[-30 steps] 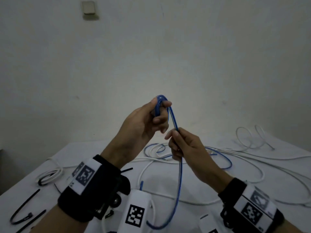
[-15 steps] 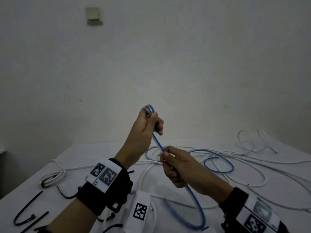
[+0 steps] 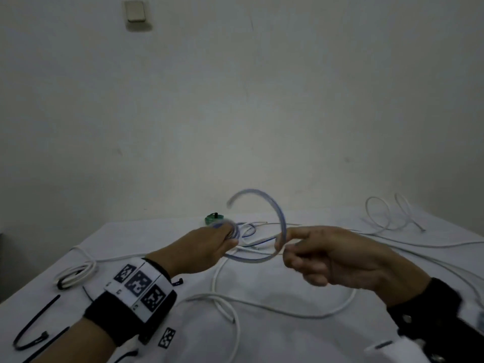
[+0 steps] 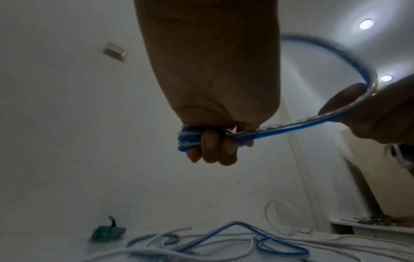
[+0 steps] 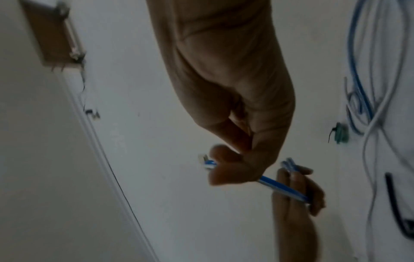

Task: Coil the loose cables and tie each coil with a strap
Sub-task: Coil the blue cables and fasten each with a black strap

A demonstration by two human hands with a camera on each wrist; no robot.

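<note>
A blue cable [image 3: 281, 221] is being wound above the white table [image 3: 275, 336]. My left hand [image 3: 209, 247] grips a small coil of it, whose turns [image 4: 188, 140] wrap round the curled fingers [image 4: 211, 148]. From there a blue strand [image 4: 291, 128] runs right to my right hand [image 3: 309, 255], which pinches it between thumb and fingers [image 5: 226, 170]. Past that pinch the free end arcs up and back left, blurred. More blue cable [image 4: 246, 237] lies looped on the table beyond the hands.
Long white cables [image 3: 262, 307] sprawl across the table, with loops [image 3: 385, 213] at far right. A tied white bundle [image 3: 76, 273] and black straps [image 3: 34, 334] lie at left. A small green object [image 3: 213, 218] sits by the wall.
Both hands have dropped toward the table and moved apart. The right hand has slid along the blue cable toward its end, which now swings up in an arc.
</note>
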